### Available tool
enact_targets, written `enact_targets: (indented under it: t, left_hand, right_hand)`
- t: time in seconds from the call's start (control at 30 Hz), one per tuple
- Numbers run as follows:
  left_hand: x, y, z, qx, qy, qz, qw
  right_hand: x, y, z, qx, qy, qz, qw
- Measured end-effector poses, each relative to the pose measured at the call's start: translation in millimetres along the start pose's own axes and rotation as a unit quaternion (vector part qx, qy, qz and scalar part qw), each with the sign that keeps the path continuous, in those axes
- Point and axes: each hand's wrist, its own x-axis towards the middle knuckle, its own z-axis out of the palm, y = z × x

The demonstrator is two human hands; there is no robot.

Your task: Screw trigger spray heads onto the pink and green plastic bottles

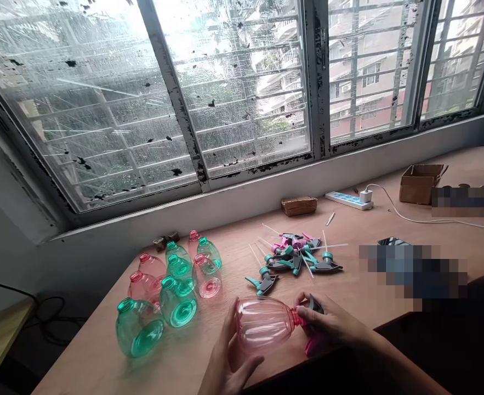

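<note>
Transl. pink rounded plastic btl [264, 325], horiz. abv brown wood table [237, 241], neck R; grey/pink plastic trigger sprayer [316, 303] at mouth.

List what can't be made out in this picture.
In the head view:
Spray head at the neck of the pink bottle: partly covered by the right hand.
Dark object: mostly masked by blurred blocks.
Area beside the carton: masked likewise.
White cable: far end cut off by the right edge.

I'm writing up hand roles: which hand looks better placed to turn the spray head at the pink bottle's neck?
Probably the right hand: it holds the spray head. The left hand cups the pink bottle near its base, so it seems better placed to steady.
</note>
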Motion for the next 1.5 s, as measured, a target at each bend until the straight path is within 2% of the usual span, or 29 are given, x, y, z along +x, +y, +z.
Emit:
enact_targets:
  t: [0.13,0.33,0.6,0.73,0.83,0.9,1.03,1.17,1.37,1.5]
  left_hand:
    - [-3.3,-0.4,-3.3,0.007,-0.017,-0.015,1.000]
    - [-1.8,-4.0,1.3,-0.074,-0.024,-0.029,0.997]
    - [-2.9,-1.5,0.7,0.009,-0.006,-0.014,1.000]
    - [-3.8,1.4,1.8,-0.036,-0.004,-0.029,0.999]
    - [-2.1,3.3,3.5,-0.061,-0.024,-0.045,0.997]
    - [-1.1,2.9,3.6,-0.049,-0.030,-0.035,0.998]
    - [-1.4,-1.2,1.3,-0.009,-0.004,-0.015,1.000]
    - [-2.8,-1.6,-0.1,0.011,-0.015,-0.016,1.000]
    - [-4.2,3.1,6.1,-0.093,-0.006,-0.053,0.994]
    - [-3.3,4.1,7.5,-0.126,-0.020,-0.052,0.990]
  right_hand:
    - [-0.8,-0.8,-0.1,0.000,-0.002,0.001,1.000]
    - [-0.2,-1.8,-0.2,0.002,-0.002,-0.004,1.000]
    - [-1.9,-3.5,-0.3,0.003,0.000,-0.005,1.000]
    - [-1.1,-1.7,-0.7,0.020,-0.007,-0.005,1.000]
    - [-0.7,-1.3,-0.5,0.024,-0.006,-0.008,1.000]
    - [-0.7,-2.3,0.1,0.024,-0.006,-0.009,1.000]
    - [-1.3,-5.1,1.4,0.023,-0.004,-0.005,1.000]
    - [-1.1,-4.0,1.3,0.021,-0.005,-0.007,1.000]
    - [0.8,0.5,-0.9,0.022,-0.005,-0.013,1.000]
    - [0.8,-0.8,-0.8,0.028,-0.007,-0.005,1.000]
